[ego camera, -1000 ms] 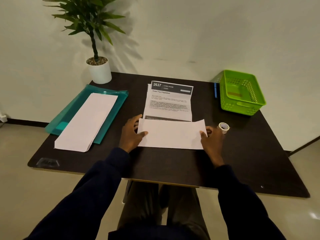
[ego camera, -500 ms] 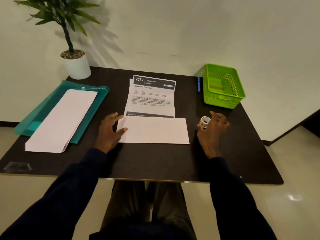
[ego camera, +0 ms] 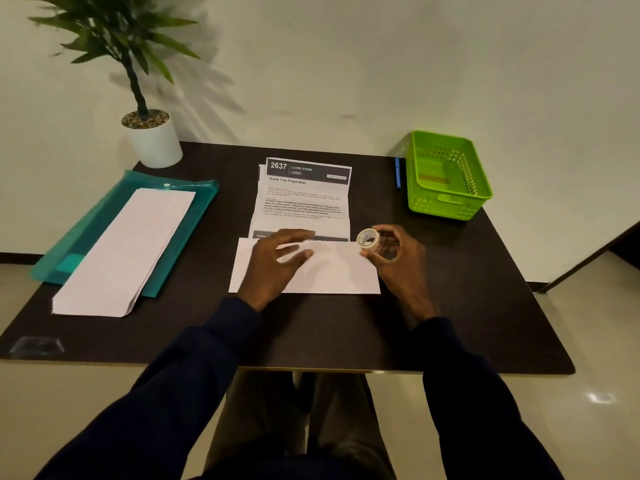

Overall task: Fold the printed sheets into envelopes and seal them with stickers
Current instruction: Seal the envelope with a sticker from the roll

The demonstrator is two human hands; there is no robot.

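Printed sheet (ego camera: 304,202) lies at the centre of the table (ego camera: 450,306), twelve o'clock from the seated person. Its near panel is folded up and over, so the blank back faces up.

Left hand (ego camera: 277,261) rests on that panel toward its ten o'clock corner, fingers straight and spread, gripping nothing. Right hand (ego camera: 398,261), at the panel's two o'clock corner, has fingers and thumb curled round a sticker roll (ego camera: 367,238) held at the paper's far right edge. Beyond the fold the printed text is exposed; the far panel is not yet folded down.

Assessment: the step in hand appears to be readying a sticker (the envelope is not closed, so sealing now would be premature). Recommended: hold the flat palm on the fold so the crease cannot spring, peel one sticker, bring the far panel down square to the side edges, then set the sticker across the seam.

Further off: paper stack (ego camera: 121,251) on a teal folder (ego camera: 194,202) at ten o'clock, green basket (ego camera: 446,174) and blue pen (ego camera: 397,173) at one o'clock, potted plant (ego camera: 145,133) at eleven.
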